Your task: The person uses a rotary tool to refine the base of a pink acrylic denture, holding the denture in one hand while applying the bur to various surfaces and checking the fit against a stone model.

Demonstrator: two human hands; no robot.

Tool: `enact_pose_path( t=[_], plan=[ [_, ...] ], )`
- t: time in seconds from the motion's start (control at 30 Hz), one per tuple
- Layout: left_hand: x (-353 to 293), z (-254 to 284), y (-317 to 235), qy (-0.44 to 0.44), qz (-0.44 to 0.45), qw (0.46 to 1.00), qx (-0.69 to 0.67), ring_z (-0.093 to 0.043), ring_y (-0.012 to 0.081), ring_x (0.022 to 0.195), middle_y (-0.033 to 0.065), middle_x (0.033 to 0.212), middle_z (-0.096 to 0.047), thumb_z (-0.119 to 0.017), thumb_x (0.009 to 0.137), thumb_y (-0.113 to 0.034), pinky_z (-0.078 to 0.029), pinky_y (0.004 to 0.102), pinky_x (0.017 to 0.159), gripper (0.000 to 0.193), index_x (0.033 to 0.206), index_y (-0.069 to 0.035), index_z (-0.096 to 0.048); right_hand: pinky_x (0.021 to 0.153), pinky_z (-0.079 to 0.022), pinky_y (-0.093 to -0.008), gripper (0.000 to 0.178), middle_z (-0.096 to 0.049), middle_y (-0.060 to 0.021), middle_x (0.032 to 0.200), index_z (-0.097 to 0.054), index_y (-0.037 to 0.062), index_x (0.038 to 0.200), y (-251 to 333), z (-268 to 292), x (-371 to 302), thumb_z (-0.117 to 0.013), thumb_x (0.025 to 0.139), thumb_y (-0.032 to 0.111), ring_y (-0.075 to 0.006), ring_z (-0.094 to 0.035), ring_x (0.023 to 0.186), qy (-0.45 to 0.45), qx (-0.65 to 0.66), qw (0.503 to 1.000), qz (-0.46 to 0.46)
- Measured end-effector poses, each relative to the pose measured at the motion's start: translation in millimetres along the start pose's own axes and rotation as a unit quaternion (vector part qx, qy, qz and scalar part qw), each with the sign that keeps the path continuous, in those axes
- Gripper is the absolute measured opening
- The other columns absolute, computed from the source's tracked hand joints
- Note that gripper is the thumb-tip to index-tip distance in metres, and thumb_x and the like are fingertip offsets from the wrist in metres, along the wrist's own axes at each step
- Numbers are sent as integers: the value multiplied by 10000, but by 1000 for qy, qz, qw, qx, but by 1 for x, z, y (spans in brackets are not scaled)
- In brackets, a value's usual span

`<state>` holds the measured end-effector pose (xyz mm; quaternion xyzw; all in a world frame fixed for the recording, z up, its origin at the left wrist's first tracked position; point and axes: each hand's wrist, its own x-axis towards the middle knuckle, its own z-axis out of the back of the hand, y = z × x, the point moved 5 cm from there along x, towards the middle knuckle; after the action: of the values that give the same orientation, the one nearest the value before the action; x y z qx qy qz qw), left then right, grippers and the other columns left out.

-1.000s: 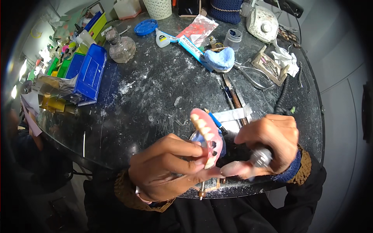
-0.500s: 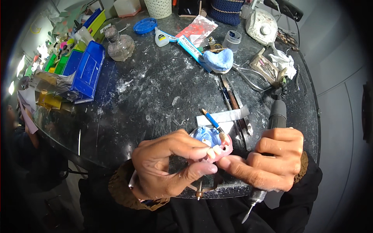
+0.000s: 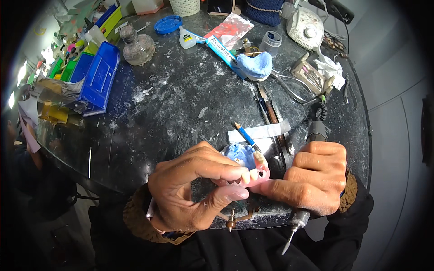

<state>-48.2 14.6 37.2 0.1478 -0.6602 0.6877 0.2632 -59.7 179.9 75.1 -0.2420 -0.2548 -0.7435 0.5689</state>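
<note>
Between my left grip (image 3: 192, 187) and right grip (image 3: 314, 178) is a curved pink plastic denture (image 3: 255, 180); behind it, a lumpy blue cast (image 3: 238, 153).

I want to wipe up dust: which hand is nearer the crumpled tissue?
Right. The right hand, holding the drill, is on the near side of the tissue; the left hand, holding the denture, is much farther left.

Pink denture (image 3: 257, 180), pale teeth (image 3: 253, 175), dark spot (image 3: 261, 173) apparently hole; dark handpiece (image 3: 299, 219) to right, slanted, bit (image 3: 286, 247) down
</note>
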Motion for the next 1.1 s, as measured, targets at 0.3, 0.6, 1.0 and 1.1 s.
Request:
enact_pose_path(
  t=[0.3, 0.6, 1.0, 1.1],
  plan=[
    [-1, 0, -7, 48, -33, 998, 24, -630, 138, 694, 92, 852, -674, -841, 629, -89, -477, 249, 603, 411, 982, -24, -642, 364, -246, -229, 380, -428, 83, 488, -670, 67, 1044, -8, -2, 0, -695, 697, 222, -45, -408, 383, 15, -6, 998, -53],
    [0, 2, -5, 41, -53, 998, 11, -649, 170, 738, 117, 862, -657, -818, 651, -25, -491, 267, 614, 394, 994, -10, -625, 367, -242, -236, 367, -413, 73, 474, -668, 84, 1052, -12, 0, 1, -662, 708, 210, -58, -394, 376, 27, 13, 998, -54],
    [5, -4, -7, 114, -48, 991, 51, -684, 256, 810, 143, 886, -686, -757, 697, 15, -534, 321, 682, 285, 951, 23, -628, 411, -267, -229, 441, -418, 70, 474, -675, 59, 973, -13, 9, 5, -797, 599, 257, -82, -423, 392, 82, -16, 995, -56],
    [-1, -1, -4, 85, -35, 996, 8, -683, 260, 855, 131, 892, -687, -749, 708, 13, -548, 323, 694, 256, 933, 22, -629, 383, -329, -242, 364, -522, 39, 563, -664, 76, 927, -19, 9, 0, -727, 678, 334, -95, -505, 430, -71, 57, 984, -155]
  ],
)
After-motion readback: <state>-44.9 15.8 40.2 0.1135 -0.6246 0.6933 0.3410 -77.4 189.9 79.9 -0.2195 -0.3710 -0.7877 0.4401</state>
